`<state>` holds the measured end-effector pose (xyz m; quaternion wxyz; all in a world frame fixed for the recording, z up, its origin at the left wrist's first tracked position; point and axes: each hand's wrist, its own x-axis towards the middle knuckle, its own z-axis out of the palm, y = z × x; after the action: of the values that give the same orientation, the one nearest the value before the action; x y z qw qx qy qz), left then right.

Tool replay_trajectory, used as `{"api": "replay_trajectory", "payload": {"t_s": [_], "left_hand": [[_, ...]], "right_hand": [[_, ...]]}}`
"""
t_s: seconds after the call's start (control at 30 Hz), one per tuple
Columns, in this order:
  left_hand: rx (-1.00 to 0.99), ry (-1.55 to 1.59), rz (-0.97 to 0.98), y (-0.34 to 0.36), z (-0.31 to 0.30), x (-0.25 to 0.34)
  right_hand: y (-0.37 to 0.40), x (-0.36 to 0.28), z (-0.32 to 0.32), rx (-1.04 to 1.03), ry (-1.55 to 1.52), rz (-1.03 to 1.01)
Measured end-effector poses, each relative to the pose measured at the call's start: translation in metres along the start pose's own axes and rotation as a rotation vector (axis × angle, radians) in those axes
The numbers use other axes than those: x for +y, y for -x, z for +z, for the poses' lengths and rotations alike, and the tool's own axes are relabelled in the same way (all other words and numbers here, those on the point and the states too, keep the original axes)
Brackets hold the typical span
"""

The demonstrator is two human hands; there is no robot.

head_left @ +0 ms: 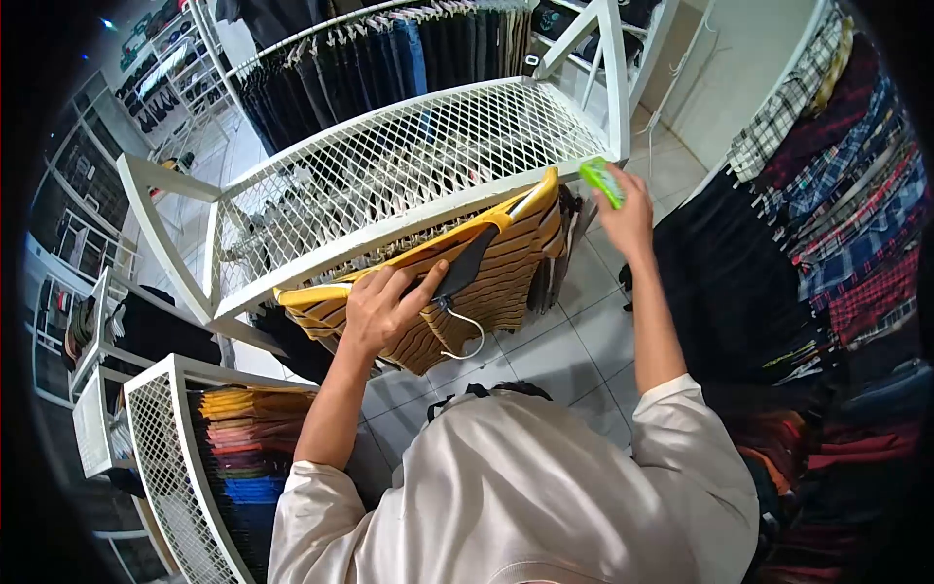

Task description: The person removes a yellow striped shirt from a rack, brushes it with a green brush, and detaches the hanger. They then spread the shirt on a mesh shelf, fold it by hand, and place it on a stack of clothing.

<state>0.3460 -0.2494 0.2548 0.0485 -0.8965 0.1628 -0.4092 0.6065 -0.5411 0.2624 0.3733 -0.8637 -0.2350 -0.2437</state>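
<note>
A mustard-yellow shirt with dark stripes hangs against the front of the white rack, its yellow collar edge uppermost. A black hanger shows at the shirt, its pale hook pointing down toward me. My left hand grips the shirt's upper edge beside the hanger, fingers bent over the fabric. Off the shirt's right end, my right hand is raised and closed around a small bright green object with a paler patch; its kind cannot be made out.
The white rack's mesh top lies beyond the shirt, with clothes on hangers beneath. Dark trousers hang behind it. Plaid shirts line the right side. Folded coloured clothes fill a shelf at left. Tiled floor shows below.
</note>
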Motion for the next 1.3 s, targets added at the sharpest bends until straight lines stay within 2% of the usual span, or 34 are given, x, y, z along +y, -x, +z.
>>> {"api": "replay_trajectory", "payload": {"t_s": [0.07, 0.13, 0.23, 0.33, 0.4, 0.43, 0.5, 0.53, 0.6, 0.73, 0.8, 0.87, 0.93, 1.0, 1.03, 1.07, 1.13, 1.17, 1.23, 1.3], "left_hand": [[0.056, -0.020, 0.005, 0.002, -0.001, -0.002], [0.093, -0.035, 0.021, 0.002, -0.003, -0.003], [0.007, -0.027, 0.013, 0.006, -0.010, -0.002], [0.085, -0.038, 0.060, 0.008, -0.015, 0.000], [0.065, -0.050, 0.064, 0.016, -0.023, -0.004], [0.048, -0.037, 0.058, 0.019, -0.028, -0.005], [0.081, -0.016, 0.049, 0.028, -0.029, -0.005], [0.087, -0.010, 0.033, 0.033, -0.030, -0.003], [0.035, -0.013, 0.050, 0.042, -0.033, -0.006], [0.041, 0.044, 0.075, 0.044, -0.028, -0.006], [0.051, 0.063, 0.104, 0.039, -0.029, -0.005], [0.045, 0.061, 0.110, 0.038, -0.032, -0.001], [0.091, 0.100, 0.101, 0.034, -0.034, 0.002], [0.039, 0.133, 0.077, 0.036, -0.037, 0.008], [0.038, 0.119, 0.067, 0.035, -0.040, 0.011], [0.019, 0.212, 0.025, 0.029, -0.042, 0.014], [0.001, 0.293, -0.029, 0.016, -0.038, 0.023], [0.023, 0.392, -0.050, 0.007, -0.033, 0.027], [0.051, 0.555, -0.104, -0.013, -0.024, 0.038], [0.069, 0.586, -0.141, -0.034, -0.009, 0.045]], "right_hand": [[0.003, -0.005, -0.009, 0.042, -0.101, 0.002], [0.013, -0.044, -0.020, -0.021, -0.225, -0.154], [0.035, -0.105, -0.024, -0.202, -0.347, -0.334], [0.050, -0.129, -0.013, -0.263, -0.321, -0.398], [0.043, -0.112, -0.006, -0.209, -0.291, -0.305], [0.035, -0.091, 0.000, -0.137, -0.255, -0.323], [0.030, -0.055, 0.002, -0.081, -0.061, -0.078], [0.032, -0.050, -0.002, -0.040, 0.010, -0.032], [0.044, -0.063, -0.013, -0.032, -0.082, 0.049], [0.078, -0.127, -0.019, -0.222, -0.283, -0.298], [0.091, -0.146, -0.019, -0.354, -0.278, -0.266], [0.088, -0.127, -0.020, -0.275, -0.195, -0.249], [0.080, -0.081, -0.025, -0.199, -0.120, -0.110], [0.080, -0.020, -0.025, -0.128, 0.107, 0.075], [0.083, 0.008, -0.026, -0.069, 0.088, 0.057], [0.084, 0.011, -0.034, -0.051, 0.023, 0.078], [0.082, 0.010, -0.041, -0.118, -0.452, 0.150], [0.083, 0.012, -0.046, -0.128, -0.459, 0.149], [0.079, -0.015, -0.061, -0.382, -0.600, -0.078], [0.080, -0.019, -0.068, -0.589, -0.641, -0.050]]}}
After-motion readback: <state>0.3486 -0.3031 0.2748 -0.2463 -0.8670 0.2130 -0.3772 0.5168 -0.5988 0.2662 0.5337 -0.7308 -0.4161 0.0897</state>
